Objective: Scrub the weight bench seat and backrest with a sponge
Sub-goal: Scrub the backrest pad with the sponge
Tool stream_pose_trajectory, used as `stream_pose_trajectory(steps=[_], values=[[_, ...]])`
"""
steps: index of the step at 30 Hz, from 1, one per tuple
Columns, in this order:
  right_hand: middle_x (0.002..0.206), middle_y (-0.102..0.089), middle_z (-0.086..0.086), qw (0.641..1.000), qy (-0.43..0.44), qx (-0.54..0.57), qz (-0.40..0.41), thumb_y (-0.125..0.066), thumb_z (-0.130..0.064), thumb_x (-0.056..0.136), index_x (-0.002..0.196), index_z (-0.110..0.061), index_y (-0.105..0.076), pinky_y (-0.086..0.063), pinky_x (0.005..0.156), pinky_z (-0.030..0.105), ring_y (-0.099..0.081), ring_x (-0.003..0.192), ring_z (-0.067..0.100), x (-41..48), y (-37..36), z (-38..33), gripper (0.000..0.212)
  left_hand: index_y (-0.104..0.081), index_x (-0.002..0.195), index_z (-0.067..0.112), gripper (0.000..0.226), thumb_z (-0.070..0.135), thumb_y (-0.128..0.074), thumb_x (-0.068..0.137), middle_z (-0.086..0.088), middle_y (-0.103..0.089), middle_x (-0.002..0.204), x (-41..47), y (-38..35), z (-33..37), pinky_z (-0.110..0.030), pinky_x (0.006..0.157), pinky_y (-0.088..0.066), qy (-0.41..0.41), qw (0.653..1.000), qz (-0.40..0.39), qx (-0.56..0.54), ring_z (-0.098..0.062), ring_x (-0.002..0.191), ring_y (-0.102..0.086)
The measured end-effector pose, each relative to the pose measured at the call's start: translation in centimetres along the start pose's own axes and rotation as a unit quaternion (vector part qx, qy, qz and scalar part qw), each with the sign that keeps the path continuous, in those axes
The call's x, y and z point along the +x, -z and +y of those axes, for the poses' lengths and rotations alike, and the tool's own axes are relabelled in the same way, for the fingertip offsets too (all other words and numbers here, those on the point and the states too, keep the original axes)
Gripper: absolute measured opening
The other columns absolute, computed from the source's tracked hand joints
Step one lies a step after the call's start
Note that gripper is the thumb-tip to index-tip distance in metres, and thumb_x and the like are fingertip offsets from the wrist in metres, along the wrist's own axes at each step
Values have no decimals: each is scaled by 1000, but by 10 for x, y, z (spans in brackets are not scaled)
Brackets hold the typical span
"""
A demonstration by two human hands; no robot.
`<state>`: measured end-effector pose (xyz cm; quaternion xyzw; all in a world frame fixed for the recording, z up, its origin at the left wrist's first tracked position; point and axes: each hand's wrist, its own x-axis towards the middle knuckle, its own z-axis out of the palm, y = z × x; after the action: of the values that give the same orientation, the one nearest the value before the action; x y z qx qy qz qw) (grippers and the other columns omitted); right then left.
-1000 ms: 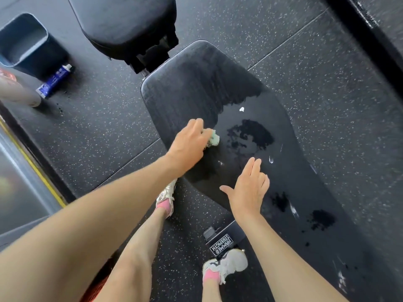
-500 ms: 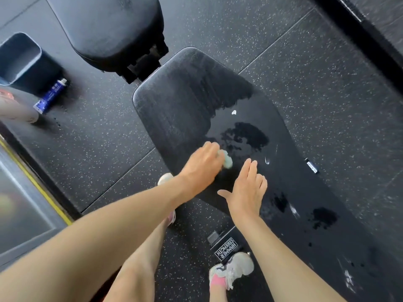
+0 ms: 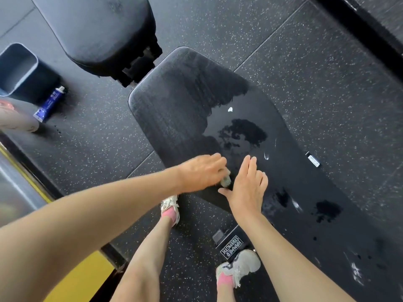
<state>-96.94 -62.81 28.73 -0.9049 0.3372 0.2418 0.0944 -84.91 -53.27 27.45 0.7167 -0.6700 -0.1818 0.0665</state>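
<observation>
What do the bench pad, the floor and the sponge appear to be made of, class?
Bench pad: probably black vinyl upholstery, smooth with a reflective sheen.
Floor: likely rubber tiling, matte black with pale flecks and seams.
Sponge: seemingly pale foam, though mostly hidden.

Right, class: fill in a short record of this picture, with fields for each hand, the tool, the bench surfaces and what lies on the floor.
left hand: grips the sponge, pressing it on the long pad
right hand: flat on the long pad, fingers straight, beside the sponge
sponge: pale, mostly hidden under the left hand
long pad: dull streaked patch at the far end, glossy with dark blotches nearer
short pad: beyond the long pad, touched by neither hand
floor: grey bin and blue tube at left
</observation>
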Motion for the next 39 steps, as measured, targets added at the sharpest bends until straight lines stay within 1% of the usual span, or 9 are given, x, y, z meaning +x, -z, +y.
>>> stream_pose_trajectory(steps=[5,10,16,22,26,28,33,35,39], values=[[158,-12,13,1000,12,0,-9,-65,-55,80,151,-5,-1,-15,116,43,-35,132,27,1,1,4,108,-56,94,1,33,-16,-58,65,-14,-46,91,17,4,-9,-30,52,-34,338,933,91,-83,-29,83,-46],[142,-40,8,999,14,33,34,-62,-45,87,149,-6,-21,-19,113,43,-47,119,25,10,7,8,84,-61,93,1,31,-8,-66,64,-14,-51,89,12,8,-8,-29,52,-38,68,997,-10,-35,-27,77,-51],[121,-51,6,999,35,10,38,-48,-24,98,145,-7,-28,-17,113,40,-50,111,24,40,25,18,54,-54,105,4,30,-7,-50,77,-13,-40,106,26,21,-42,-32,62,-30,377,921,85,-51,-30,100,-41],[117,-46,8,998,10,26,58,-65,-27,89,142,-6,-30,-24,101,34,-43,109,26,60,35,25,66,-65,89,6,33,-6,-73,60,-10,-51,85,17,10,-23,-27,48,-32,2,1000,4,-11,-25,73,-51],[145,-29,15,998,-11,3,66,-74,-36,80,147,-6,-19,-21,109,40,-31,128,31,76,41,33,92,-55,108,4,34,-9,-53,77,-13,-42,105,35,13,-40,-33,63,-37,359,924,106,-76,-28,97,-41],[157,-10,16,999,-15,-14,43,-75,-44,75,150,-7,-8,-13,114,43,-17,141,32,85,42,39,107,-55,110,5,35,-9,-50,78,-12,-42,107,44,15,-19,-28,65,-31,407,898,128,-107,-26,97,-40],[159,1,14,997,-64,-41,-25,-75,-59,68,150,-8,8,-2,117,46,-4,147,28,100,46,43,127,-64,91,2,30,-8,-62,62,-14,-53,88,38,16,-5,-27,49,-32,54,996,25,-62,-28,75,-52],[159,-2,13,994,-85,-50,-42,-76,-60,65,150,-6,5,-1,117,47,-8,147,27,104,47,39,129,-60,99,3,32,-8,-57,70,-15,-50,99,41,20,-32,-33,56,-38,147,987,24,-55,-31,88,-48],[159,-5,13,993,-93,-52,-40,-79,-58,62,150,-5,1,-1,117,48,-12,146,27,104,48,36,130,-53,102,4,28,-10,-49,78,-11,-40,105,53,25,-39,-29,62,-30,422,893,137,-80,-26,95,-39]])
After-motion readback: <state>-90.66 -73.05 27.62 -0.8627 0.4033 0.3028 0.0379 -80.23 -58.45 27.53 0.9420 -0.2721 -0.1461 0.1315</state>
